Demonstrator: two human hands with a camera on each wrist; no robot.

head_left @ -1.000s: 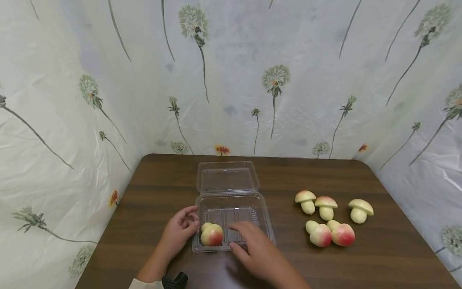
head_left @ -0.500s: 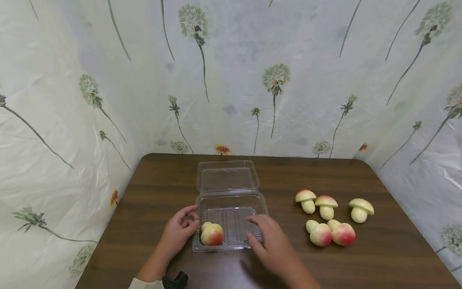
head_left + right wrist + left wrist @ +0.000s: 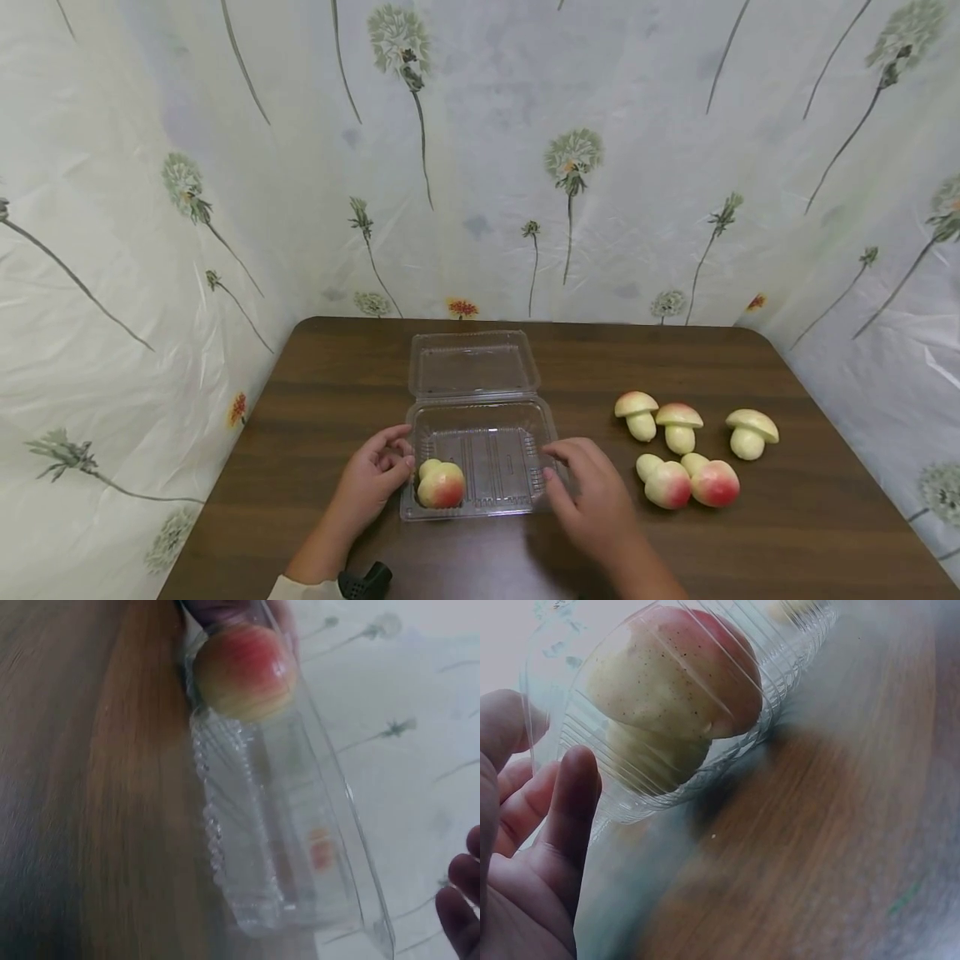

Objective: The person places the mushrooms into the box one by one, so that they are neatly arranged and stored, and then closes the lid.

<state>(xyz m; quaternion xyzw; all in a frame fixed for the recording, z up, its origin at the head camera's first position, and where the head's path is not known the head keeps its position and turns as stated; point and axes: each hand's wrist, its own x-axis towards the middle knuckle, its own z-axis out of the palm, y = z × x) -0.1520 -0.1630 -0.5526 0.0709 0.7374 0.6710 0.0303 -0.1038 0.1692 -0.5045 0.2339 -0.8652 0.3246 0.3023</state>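
A clear plastic clamshell container (image 3: 487, 462) lies on the table with its lid (image 3: 472, 367) folded back. Inside, at the near left corner, sits one yellow-and-red toy mushroom (image 3: 442, 486). My left hand (image 3: 377, 471) holds the container's left edge with curled fingers and thumb; the left wrist view shows the fingertips at the rim, close to the mushroom (image 3: 679, 675). My right hand (image 3: 596, 500) hovers over the container's right edge, fingers loosely bent and nothing between them. In the right wrist view, its fingers (image 3: 465, 881) stand apart from the container wall.
Right of the container, several more toy mushrooms lie on the brown wooden table (image 3: 330, 375): two touching with red caps (image 3: 714, 484), two close behind (image 3: 679, 418), and a paler one (image 3: 750, 433) farther right. Dandelion-patterned sheeting (image 3: 480, 167) surrounds the table.
My right hand has moved right, away from the mushroom in the container, across to the container's right edge. The left hand and the container have stayed put.
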